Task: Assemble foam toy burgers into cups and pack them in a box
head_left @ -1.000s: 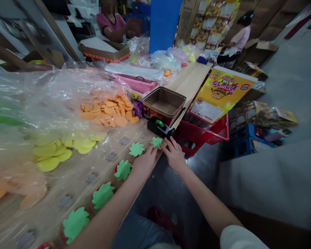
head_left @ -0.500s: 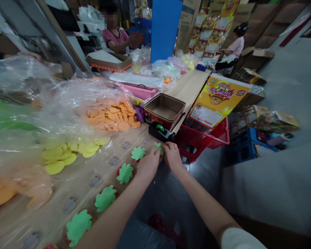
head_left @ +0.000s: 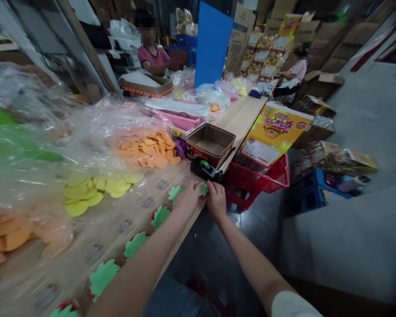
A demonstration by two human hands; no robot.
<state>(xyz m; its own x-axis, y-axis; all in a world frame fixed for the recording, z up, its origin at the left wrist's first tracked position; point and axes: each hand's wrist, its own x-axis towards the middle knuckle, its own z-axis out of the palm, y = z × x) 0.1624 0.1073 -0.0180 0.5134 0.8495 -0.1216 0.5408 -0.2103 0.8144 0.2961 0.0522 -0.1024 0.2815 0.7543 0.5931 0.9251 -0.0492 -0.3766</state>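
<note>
My left hand (head_left: 188, 198) lies flat at the edge of the light wooden table (head_left: 240, 119), its fingertips next to a green felt flower (head_left: 203, 189) on a red backing. My right hand (head_left: 216, 200) touches that flower's right side from the near edge. Under my left palm, another green felt flower (head_left: 175, 192) is partly hidden. More green flowers on red backings (head_left: 136, 245) run along the edge beneath my left forearm. Plastic sheeting covers orange felt discs (head_left: 148, 149) and yellow felt discs (head_left: 82, 198).
A black tape dispenser (head_left: 204, 169) and a brown tin tray (head_left: 210, 143) stand just beyond my hands. A red basket (head_left: 254, 180) hangs below the table's right edge. Two people work farther off: one in a dark pink top (head_left: 153, 57), one in light pink (head_left: 297, 69).
The green flower between my hands now lies flat instead of tilted. My hands have drawn closer to it, and the view has shifted slightly.
</note>
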